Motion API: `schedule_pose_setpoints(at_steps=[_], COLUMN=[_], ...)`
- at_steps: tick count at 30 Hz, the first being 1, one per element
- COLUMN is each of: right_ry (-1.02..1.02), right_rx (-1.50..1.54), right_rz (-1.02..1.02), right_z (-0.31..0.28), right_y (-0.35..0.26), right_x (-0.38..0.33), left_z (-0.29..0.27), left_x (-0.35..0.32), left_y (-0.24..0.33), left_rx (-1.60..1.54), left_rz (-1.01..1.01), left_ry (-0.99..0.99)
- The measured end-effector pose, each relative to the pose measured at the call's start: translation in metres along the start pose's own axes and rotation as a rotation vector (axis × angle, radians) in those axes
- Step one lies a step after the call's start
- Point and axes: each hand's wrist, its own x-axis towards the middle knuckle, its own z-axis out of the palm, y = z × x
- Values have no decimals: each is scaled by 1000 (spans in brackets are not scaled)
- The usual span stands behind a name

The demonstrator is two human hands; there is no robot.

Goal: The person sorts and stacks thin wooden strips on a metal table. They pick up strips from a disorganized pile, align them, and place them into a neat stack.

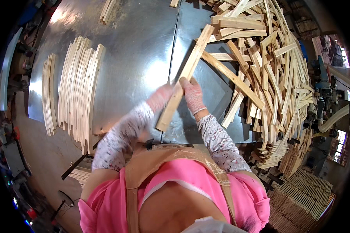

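Observation:
A pale wooden slat [195, 54] is held at a slant above the metal tabletop, its far end toward the loose pile. My right hand [193, 95], in a pinkish work glove with bare fingertips, is closed round its right edge near the middle. My left hand [160, 97], gloved too, is at the slat's left edge. Motion blurs it, and its fingers cannot be made out, so whether it grips the wood is unclear. Just right of the held slat, a darker-edged slat [233, 79] sticks out of the pile [276, 73].
On the left of the metal table [132, 50], slats lie side by side in a wide row [77, 85] and a narrow row [49, 93]. A few pieces [107, 11] lie at the far edge. Stacked slats [303, 194] stand on the floor at lower right, near machinery [322, 77].

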Motion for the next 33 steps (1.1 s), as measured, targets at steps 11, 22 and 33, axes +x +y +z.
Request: schedule_pose_setpoints(at_steps=[11,22,33], right_ry=[-24,-1054,659], right_rx=[-1385,-1145,-1067], right_rz=[-153,-577,-685], right_z=[-161,320,-54], right_y=[-48,16,-71], right_x=[110,-8,181], left_z=[-71,-190,-167], left_x=[-90,-209,-166], left_y=[-130,-103,-112], left_rx=[43,1049,1021], left_rz=[-248,-240,-140], left_ry=[620,791,815])
